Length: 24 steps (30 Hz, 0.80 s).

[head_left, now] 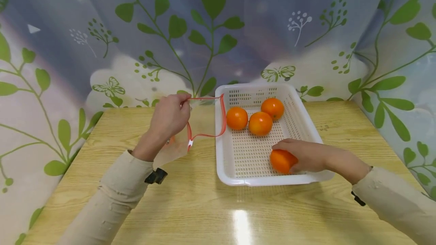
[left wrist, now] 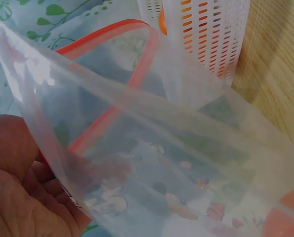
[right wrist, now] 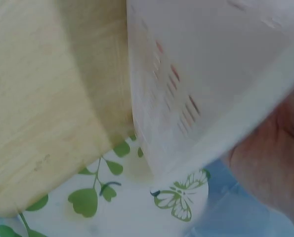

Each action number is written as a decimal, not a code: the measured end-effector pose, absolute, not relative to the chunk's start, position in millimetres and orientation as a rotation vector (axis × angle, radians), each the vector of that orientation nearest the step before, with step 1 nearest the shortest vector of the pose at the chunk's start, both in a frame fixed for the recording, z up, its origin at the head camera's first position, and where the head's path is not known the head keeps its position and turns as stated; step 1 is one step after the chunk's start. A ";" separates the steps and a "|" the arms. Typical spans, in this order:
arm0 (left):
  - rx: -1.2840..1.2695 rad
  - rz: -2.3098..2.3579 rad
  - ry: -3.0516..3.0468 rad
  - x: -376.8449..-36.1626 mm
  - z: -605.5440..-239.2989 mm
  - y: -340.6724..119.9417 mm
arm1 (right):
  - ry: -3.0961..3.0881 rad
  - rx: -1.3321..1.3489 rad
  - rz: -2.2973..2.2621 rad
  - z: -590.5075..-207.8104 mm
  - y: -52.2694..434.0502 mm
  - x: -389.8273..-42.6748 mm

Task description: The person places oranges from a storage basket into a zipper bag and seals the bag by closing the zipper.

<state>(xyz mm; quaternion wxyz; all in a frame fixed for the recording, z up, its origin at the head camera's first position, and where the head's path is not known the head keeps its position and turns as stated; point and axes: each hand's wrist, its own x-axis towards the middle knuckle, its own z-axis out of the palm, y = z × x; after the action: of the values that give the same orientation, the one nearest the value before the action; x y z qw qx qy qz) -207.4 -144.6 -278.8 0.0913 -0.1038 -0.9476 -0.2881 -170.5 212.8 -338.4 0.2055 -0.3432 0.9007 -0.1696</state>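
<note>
My left hand [head_left: 170, 116] pinches the edge of a clear plastic zip bag [head_left: 204, 120] with a red zip rim and a white slider [head_left: 190, 143]. The bag's mouth gapes toward the basket, and printed cartoon figures show on it in the left wrist view. Something orange and round [left wrist: 290, 215] shows through the bag's lower part there. Inside the white basket [head_left: 223, 171], my right hand [head_left: 311, 156] grips an orange [head_left: 282, 161] near the front right corner. In the right wrist view the basket's wall hides the fingers and the held orange.
Three more oranges, one of them in the middle [head_left: 260, 124], lie together at the back of the basket. The basket stands on a wooden table [head_left: 204, 214], against a leaf-patterned curtain [head_left: 255, 29] behind.
</note>
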 end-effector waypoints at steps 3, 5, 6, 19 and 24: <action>-0.323 -0.846 -2.816 -207.1 -278.8 -143.9 | 2.526 -0.976 -0.464 -341.5 209.8 -169.3; -0.324 -0.839 -2.811 -207.4 -278.9 -143.7 | 2.536 -0.992 -0.441 -342.3 208.7 -168.9; -0.324 -0.834 -2.808 -207.6 -279.0 -143.8 | 2.539 -0.994 -0.430 -342.5 208.6 -168.7; -0.326 -0.819 -2.811 -210.1 -280.5 -143.9 | 2.591 -1.024 -0.408 -345.1 212.9 -167.5; -0.332 -0.813 -2.810 -210.6 -280.2 -142.9 | 2.711 -1.038 -0.421 -342.3 213.2 -170.5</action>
<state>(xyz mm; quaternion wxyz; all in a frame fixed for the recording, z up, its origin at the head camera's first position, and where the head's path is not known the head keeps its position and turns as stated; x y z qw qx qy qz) -210.6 -142.9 -280.2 0.0989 -0.1123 -0.9498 -0.2747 -170.5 213.2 -342.3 0.1040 -0.3520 0.9192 -0.1428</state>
